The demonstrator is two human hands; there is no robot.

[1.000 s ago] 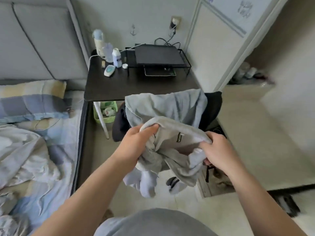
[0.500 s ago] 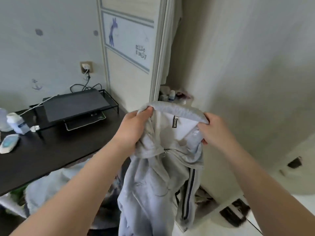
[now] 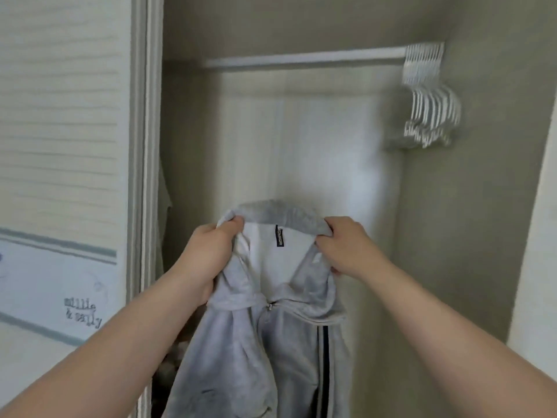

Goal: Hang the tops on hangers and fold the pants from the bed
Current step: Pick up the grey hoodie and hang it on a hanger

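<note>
Grey zip-up jacket (image 3: 271, 351) was held up in front of the open wardrobe. It hung by its collar (image 3: 280, 213), with the body drooping out of the bottom of the frame. The white lining and a black neck label (image 3: 278, 235) faced the camera. Zip pull (image 3: 269, 306) sat partway up the front, which looked zipped below it. Dark stripes (image 3: 325, 357) ran down the right half.

Left hand (image 3: 208, 251) gripped the collar's left end, fingers curled round bunched fabric. Right hand (image 3: 346, 245) pinched the collar's right end, fingers folded over the edge. Both hands held cloth only. There was no hanger in the jacket and none in either hand.

Rail (image 3: 301, 59) ran across the wardrobe above the jacket, well apart from it. A bunch of white hangers (image 3: 428, 107) hung packed together at its right end, too blurred to count. Pale back panel (image 3: 301, 152) stood behind the jacket. Sliding door (image 3: 66, 131) was at left, with small lettering (image 3: 83, 312) low on it. A sliver of greenish cloth (image 3: 165, 200) showed past the door's edge; couldn't tell what it was.

Progress, as a judgement: this top's step was at an early stage. The jacket was at the wardrobe but not yet on a hanger. Left to do:
- free one hand and take a hanger off the bunch;
- work the hanger into the shoulders;
- hook it on the rail.

No hung top was visible on the rail, so probably few or no tops were done. The bed and the pants were out of view, so folding progress couldn't be told.
</note>
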